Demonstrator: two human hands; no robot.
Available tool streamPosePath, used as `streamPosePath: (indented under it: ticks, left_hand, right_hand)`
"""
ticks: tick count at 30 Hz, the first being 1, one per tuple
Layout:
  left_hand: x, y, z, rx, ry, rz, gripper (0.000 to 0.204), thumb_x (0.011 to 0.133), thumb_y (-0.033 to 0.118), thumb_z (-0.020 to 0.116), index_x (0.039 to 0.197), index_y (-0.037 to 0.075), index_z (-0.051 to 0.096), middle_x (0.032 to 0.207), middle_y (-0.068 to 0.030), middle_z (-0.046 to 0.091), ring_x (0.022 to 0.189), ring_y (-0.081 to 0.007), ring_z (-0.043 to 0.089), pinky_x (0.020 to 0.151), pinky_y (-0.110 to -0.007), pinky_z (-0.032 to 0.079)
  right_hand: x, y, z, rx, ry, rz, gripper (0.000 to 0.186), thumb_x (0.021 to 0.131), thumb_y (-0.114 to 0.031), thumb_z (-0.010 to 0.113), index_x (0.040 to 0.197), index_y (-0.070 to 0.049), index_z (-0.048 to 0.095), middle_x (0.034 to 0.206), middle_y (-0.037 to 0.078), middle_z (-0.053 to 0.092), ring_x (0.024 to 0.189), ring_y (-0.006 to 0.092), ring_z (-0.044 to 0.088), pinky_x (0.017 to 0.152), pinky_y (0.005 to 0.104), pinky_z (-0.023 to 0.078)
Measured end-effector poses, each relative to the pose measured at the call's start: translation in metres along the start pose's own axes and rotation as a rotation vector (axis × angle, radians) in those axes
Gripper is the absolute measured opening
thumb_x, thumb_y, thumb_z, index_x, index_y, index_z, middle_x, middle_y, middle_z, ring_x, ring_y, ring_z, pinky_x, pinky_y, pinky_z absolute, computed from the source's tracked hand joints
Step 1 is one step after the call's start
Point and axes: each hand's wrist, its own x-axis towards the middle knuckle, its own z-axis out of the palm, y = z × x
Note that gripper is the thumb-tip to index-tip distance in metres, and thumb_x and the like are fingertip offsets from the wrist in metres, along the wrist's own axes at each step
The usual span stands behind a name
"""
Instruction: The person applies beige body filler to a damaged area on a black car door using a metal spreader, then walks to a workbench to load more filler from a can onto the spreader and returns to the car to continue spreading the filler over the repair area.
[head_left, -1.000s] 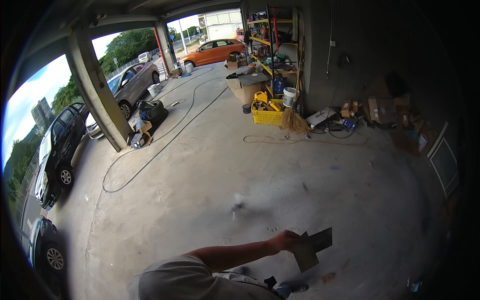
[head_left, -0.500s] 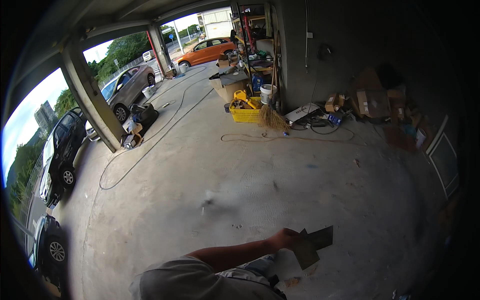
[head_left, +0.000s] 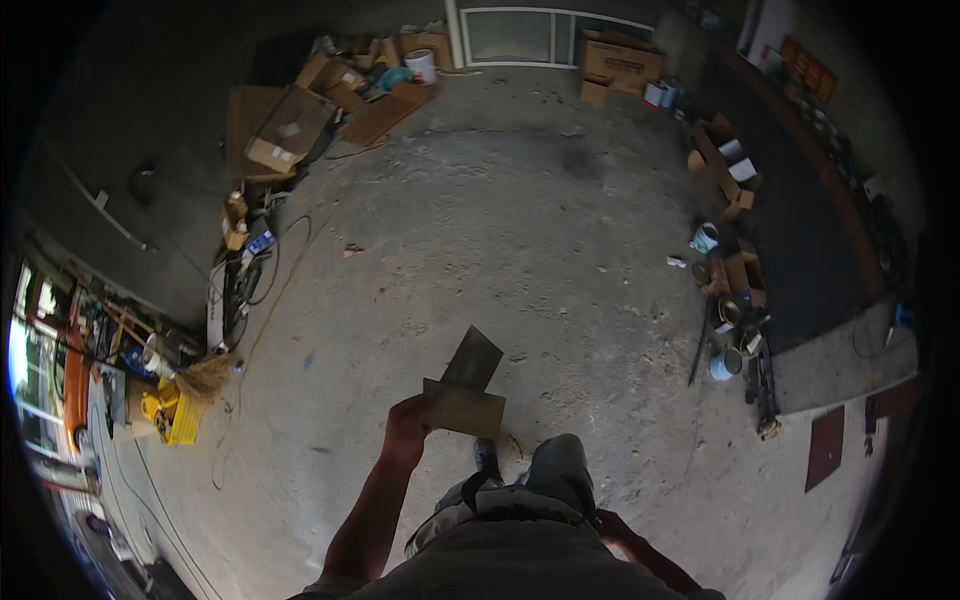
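My left hand [head_left: 408, 430] grips two flat, dark olive-grey rectangular plates, crossed over each other: a lower one [head_left: 470, 418] lies over an upper, angled one [head_left: 475, 355]. The plates are held out above the concrete floor [head_left: 520, 230], just beyond my shoes [head_left: 487, 458]. My right hand [head_left: 612, 526] hangs low beside my right thigh [head_left: 565, 465], partly behind my body; its fingers are too dark and small to read, so I cannot tell whether it holds anything.
Cardboard piles [head_left: 290, 130] lie along the back left, near cables, a broom [head_left: 205, 375] and a yellow crate [head_left: 185, 420]. A white-framed glazed panel [head_left: 510, 35] and boxes [head_left: 620, 65] stand at the back. Paint cans [head_left: 725, 362] and opened cartons [head_left: 730, 170] line a dark raised strip [head_left: 810, 250] at right.
I have turned sharply right, from facing the cars and shelves toward the back wall and boxes. My left hand with the plates now appears further left, and my right hand has come into view.
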Motion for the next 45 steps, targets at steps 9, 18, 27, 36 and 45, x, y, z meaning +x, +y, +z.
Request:
streamPosePath:
  ticks: [9, 18, 27, 36, 45]
  left_hand:
    - [0.28, 0.016, 0.273, 0.204, -0.41, -0.2, 0.028, 0.105, 0.015, 0.058, 0.119, -0.007, 0.068, 0.112, -0.0131, 0.073, 0.099, -0.0206, 0.072, 0.087, -0.035, 0.057]
    - [0.452, 0.018, 0.509, 0.181, -0.523, -0.358, 0.029, 0.105, 0.02, 0.062, 0.116, -0.006, 0.068, 0.108, -0.0128, 0.074, 0.097, -0.0196, 0.071, 0.085, -0.034, 0.056]
    - [0.669, 0.041, 0.666, 0.189, -0.555, -0.366, 0.032, 0.105, 0.017, 0.06, 0.122, -0.009, 0.065, 0.116, -0.0159, 0.073, 0.104, -0.0215, 0.071, 0.093, -0.036, 0.054]
    - [0.862, 0.069, 0.886, 0.568, -0.779, -0.448, 0.036, 0.106, 0.022, 0.061, 0.123, -0.01, 0.066, 0.115, -0.0128, 0.073, 0.109, -0.0199, 0.069, 0.097, -0.035, 0.054]
    - [1.01, -0.005, 1.129, 0.638, -0.994, -0.541, 0.03, 0.107, 0.02, 0.06, 0.124, -0.004, 0.068, 0.115, -0.011, 0.073, 0.105, -0.0211, 0.072, 0.094, -0.038, 0.059]
  right_hand:
    - [0.129, 0.051, -0.11, 0.102, 0.475, 0.368, 0.023, 0.089, -0.025, 0.06, 0.087, -0.006, 0.072, 0.088, 0.02, 0.068, 0.09, 0.0403, 0.071, 0.079, 0.0521, 0.057]
    - [0.193, 0.081, -0.384, -0.091, 0.237, 0.2, 0.027, 0.091, -0.035, 0.061, 0.095, -0.011, 0.072, 0.097, 0.018, 0.074, 0.095, 0.042, 0.072, 0.081, 0.0537, 0.059]
    - [0.34, 0.122, -0.664, 0.068, -0.088, 0.11, 0.024, 0.094, -0.024, 0.063, 0.103, -0.005, 0.074, 0.104, 0.021, 0.075, 0.098, 0.0424, 0.071, 0.086, 0.0486, 0.055]
    - [0.481, 0.054, -1.06, 1.632, 0.706, -0.348, 0.036, 0.109, -0.031, 0.056, 0.133, -0.004, 0.06, 0.121, 0.008, 0.068, 0.106, 0.0217, 0.068, 0.093, 0.039, 0.054]
    - [0.496, 0.193, -1.238, 0.855, 1.337, -0.242, 0.01, 0.102, -0.008, 0.06, 0.105, 0.001, 0.063, 0.092, 0.011, 0.067, 0.087, 0.0223, 0.067, 0.077, 0.0368, 0.052]
